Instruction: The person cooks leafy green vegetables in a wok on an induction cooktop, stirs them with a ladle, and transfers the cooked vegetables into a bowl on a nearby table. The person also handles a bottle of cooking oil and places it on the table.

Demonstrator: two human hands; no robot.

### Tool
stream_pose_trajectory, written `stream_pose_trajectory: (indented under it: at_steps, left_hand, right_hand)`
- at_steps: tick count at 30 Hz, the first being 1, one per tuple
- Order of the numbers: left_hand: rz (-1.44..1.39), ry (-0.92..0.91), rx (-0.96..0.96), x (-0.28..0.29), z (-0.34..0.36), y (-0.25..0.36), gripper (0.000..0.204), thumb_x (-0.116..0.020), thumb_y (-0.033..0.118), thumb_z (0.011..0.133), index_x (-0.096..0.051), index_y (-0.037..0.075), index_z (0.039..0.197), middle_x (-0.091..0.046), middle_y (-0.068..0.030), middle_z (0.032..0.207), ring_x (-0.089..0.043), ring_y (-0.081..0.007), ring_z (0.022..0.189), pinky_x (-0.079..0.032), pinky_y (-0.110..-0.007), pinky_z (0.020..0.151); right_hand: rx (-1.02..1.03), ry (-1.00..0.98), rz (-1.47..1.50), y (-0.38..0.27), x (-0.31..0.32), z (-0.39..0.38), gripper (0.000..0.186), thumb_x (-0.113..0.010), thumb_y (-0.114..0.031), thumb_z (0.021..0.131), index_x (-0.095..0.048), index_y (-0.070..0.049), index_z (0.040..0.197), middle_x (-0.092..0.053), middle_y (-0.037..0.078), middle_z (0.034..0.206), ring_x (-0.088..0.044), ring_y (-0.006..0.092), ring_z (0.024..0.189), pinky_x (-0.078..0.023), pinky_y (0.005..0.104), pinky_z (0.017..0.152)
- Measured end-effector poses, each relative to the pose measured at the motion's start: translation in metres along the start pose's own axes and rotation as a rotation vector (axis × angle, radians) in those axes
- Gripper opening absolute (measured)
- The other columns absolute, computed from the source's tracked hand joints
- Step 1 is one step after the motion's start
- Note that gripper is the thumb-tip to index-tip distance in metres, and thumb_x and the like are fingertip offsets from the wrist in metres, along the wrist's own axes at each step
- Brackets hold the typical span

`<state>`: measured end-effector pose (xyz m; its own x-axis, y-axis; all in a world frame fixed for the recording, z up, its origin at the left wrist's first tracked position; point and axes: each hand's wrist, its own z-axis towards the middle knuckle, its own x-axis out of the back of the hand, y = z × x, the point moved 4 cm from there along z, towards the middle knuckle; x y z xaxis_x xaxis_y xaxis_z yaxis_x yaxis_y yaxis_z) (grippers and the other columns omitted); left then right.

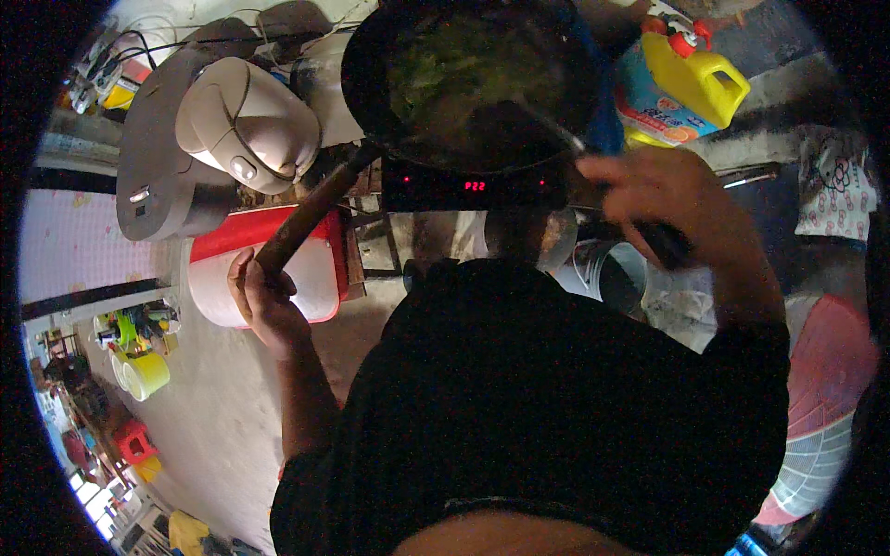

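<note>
- Left hand (pixel 267 298) wraps the brown cylindrical wooden handle (pixel 311 213), probably steadying the round black wok (pixel 364 88) on the black cooktop (pixel 428 192).
- Right hand (pixel 675 199), blurred, grips a black-handled metal utensil (pixel 564 135), angled for reaching the greenish food (pixel 459 65).

Wok (pixel 365 79) on induction cooker (pixel 436 193), food (pixel 464 69) inside. Cooking utensil (pixel 556 128) slants from right hand (pixel 681 199) into wok. Wok handle (pixel 311 208) runs near-left to left hand (pixel 267 301). Kettle (pixel 273 120) left of wok; jug (pixel 672 88) right. Bucket (pixel 626 278) below cooker, rightward.
</note>
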<state>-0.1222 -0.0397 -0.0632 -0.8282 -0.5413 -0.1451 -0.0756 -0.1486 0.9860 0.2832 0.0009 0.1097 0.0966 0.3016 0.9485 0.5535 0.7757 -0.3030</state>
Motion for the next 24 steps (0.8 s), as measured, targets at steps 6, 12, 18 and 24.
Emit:
stream_pose_trajectory:
  at_steps: [6,12,18,24]
  left_hand:
    - [-0.034,0.104,0.055,-0.006,-0.007,0.009,0.023,-0.049,0.020,0.093,-0.054,0.005,0.109,-0.053,-0.0028,0.077,-0.041,-0.0091,0.055,-0.034,-0.023,0.050]
    - [-0.069,0.103,0.053,-0.011,-0.009,0.007,0.018,-0.052,0.021,0.093,-0.054,0.005,0.100,-0.051,-0.0025,0.073,-0.043,-0.0094,0.055,-0.035,-0.024,0.050]
    - [-0.035,0.065,0.028,-0.009,-0.012,0.002,0.014,-0.053,0.020,0.093,-0.052,0.006,0.094,-0.051,-0.0025,0.071,-0.045,-0.0090,0.056,-0.037,-0.024,0.050]
    - [-0.073,-0.010,-0.037,-0.007,-0.006,0.001,0.010,-0.051,0.017,0.093,-0.052,0.006,0.093,-0.052,-0.0029,0.072,-0.043,-0.0085,0.056,-0.036,-0.024,0.050]
  right_hand:
    - [-0.068,0.644,0.293,0.082,0.012,-0.024,0.020,-0.065,0.001,0.076,-0.062,-0.005,0.095,-0.063,0.012,0.113,-0.059,0.0255,0.109,-0.046,0.0374,0.091]
    - [-0.340,1.036,0.568,0.141,0.025,0.000,0.013,-0.066,-0.007,0.081,-0.063,-0.002,0.093,-0.066,0.011,0.101,-0.065,0.0242,0.090,-0.052,0.0324,0.082]
    - [-0.216,0.916,0.970,0.160,-0.014,0.020,0.020,-0.054,-0.011,0.083,-0.057,-0.002,0.100,-0.063,0.019,0.111,-0.066,0.0243,0.082,-0.055,0.0350,0.075]
    - [-0.143,0.748,0.782,0.146,0.039,0.000,0.020,-0.057,-0.010,0.082,-0.058,-0.003,0.101,-0.062,0.018,0.113,-0.065,0.0217,0.086,-0.052,0.0302,0.078]
